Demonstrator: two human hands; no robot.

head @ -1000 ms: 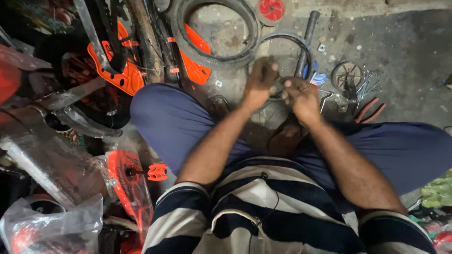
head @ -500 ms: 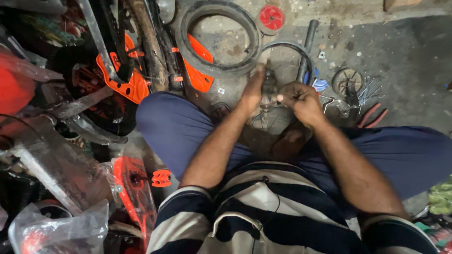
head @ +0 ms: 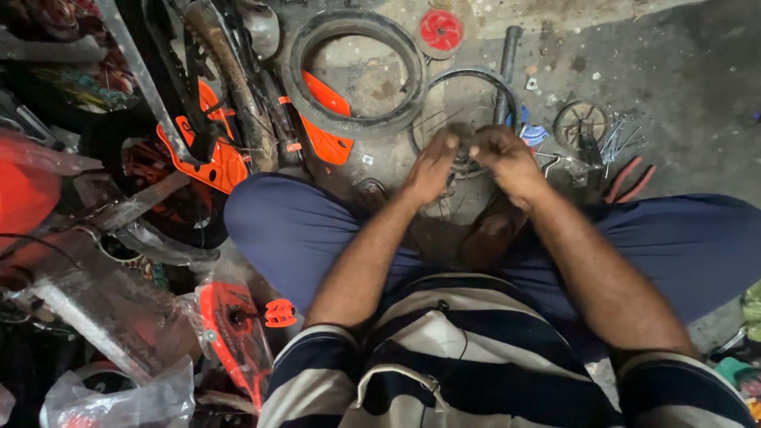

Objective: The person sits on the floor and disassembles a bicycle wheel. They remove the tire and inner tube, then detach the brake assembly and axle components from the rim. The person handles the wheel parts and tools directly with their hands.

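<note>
Hands: left hand [head: 432, 166] | right hand [head: 507, 158] | both touching small wheel rim [head: 468, 103]

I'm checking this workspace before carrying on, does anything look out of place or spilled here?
Yes. Loose spokes lie scattered on the concrete floor beside red-handled pliers, right of both hands. The left hand and right hand meet over a bare wheel rim.

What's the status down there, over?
Left hand and right hand pinch a small metal part over the wheel rim. Tyre lies clear, left.
</note>
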